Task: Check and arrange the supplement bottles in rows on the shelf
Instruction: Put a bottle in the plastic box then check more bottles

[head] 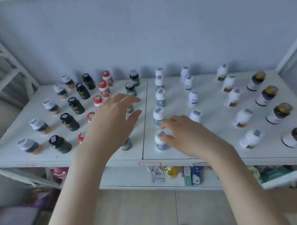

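Currently, a white-capped bottle [161,140] at 6 o'clock on the shelf [213,151] is pinched at its cap by the right hand [185,136]. Left hand [111,122] is held above the rows, fingers spread.

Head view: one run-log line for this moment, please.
stage: arranging | right hand: fingers on front blue-label bottle cap | left hand: open, over dark-cap column | shelf: bottles upright in columns

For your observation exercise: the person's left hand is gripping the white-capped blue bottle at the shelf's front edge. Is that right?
Not quite. The head view shows the right hand with its grip on the white-capped blue bottle at the shelf's front edge; the left hand hovers open.
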